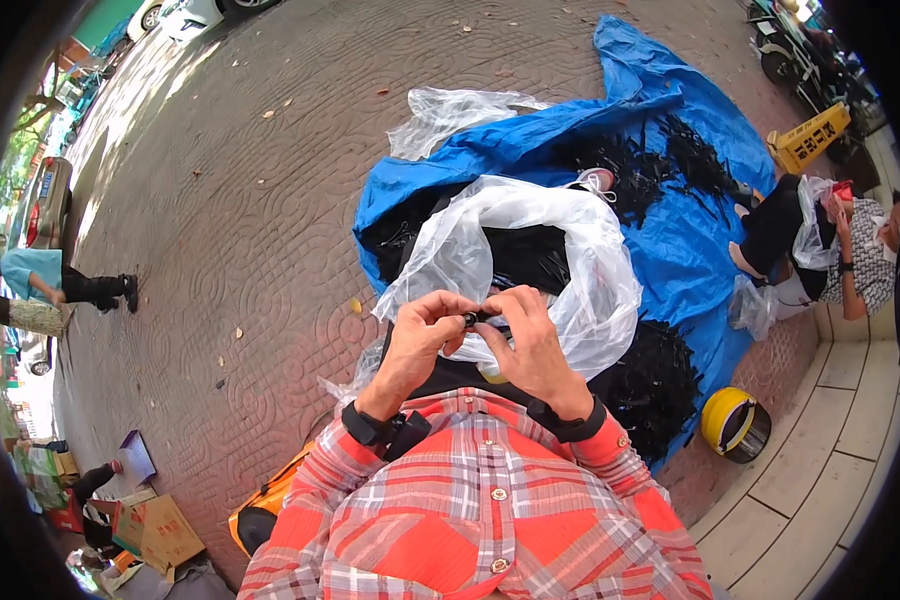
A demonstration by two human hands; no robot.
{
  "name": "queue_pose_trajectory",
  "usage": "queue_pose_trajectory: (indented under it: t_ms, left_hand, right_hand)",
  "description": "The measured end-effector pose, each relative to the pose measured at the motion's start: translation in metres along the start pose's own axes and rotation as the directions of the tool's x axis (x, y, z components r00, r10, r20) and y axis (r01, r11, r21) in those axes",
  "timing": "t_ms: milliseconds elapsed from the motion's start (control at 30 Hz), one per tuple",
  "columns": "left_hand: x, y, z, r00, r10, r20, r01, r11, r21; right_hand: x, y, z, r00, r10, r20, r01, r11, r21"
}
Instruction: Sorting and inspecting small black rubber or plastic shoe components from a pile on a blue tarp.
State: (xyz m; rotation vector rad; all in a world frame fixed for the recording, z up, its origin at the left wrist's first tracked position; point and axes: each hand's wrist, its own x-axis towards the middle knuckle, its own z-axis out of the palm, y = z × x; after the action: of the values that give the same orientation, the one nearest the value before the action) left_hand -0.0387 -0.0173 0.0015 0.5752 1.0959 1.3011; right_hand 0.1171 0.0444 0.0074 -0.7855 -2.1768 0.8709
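Observation:
Close together in front of my chest, my left hand (pixel 420 340) and my right hand (pixel 530 340) pinch a small shiny black piece (pixel 473 319) between their fingertips. Its kind is too small to make out. Just beyond and below them lies an opened clear plastic bag (pixel 600 290), its rim rolled outward. Many thin black pieces (pixel 530 255) fill the inside of the bag. Around it spreads a blue tarp (pixel 705 290), with more heaps of black strips (pixel 650 390) on its right side and others (pixel 695 155) toward the far end.
A yellow and black helmet (pixel 730 420) lies right of the tarp, beside a tiled ledge (pixel 820 470). Another person (pixel 850 240) sits there at the right. A yellow sign (pixel 810 138) stands at far right. An orange bag (pixel 270 500) is at my left; a pedestrian (pixel 45 280) walks at far left.

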Motion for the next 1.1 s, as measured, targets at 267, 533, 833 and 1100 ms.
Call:
queue_pose_trajectory:
  t_ms: [267, 533, 833, 1100]
  left_hand:
    - [-0.004, -0.005, -0.002, 1.0, 0.021, 0.016, -0.021, 1.0, 0.022]
    - [-0.005, -0.002, -0.004, 0.999, -0.046, 0.018, 0.043, 0.992, 0.123]
    - [-0.015, -0.009, 0.01, 0.954, 0.3, 0.003, -0.254, 0.803, 0.538]
    - [0.0, -0.001, 0.001, 0.982, 0.012, 0.191, -0.027, 0.997, 0.076]
  right_hand:
    - [0.002, 0.001, -0.002, 0.986, 0.093, 0.139, -0.109, 0.988, 0.108]
    - [0.003, -0.001, -0.005, 0.945, 0.199, 0.261, -0.26, 0.938, 0.228]
    - [-0.01, 0.009, -0.001, 0.877, 0.362, 0.316, -0.464, 0.808, 0.363]
    - [-0.012, 0.014, -0.008, 0.804, 0.35, 0.482, -0.595, 0.444, 0.67]
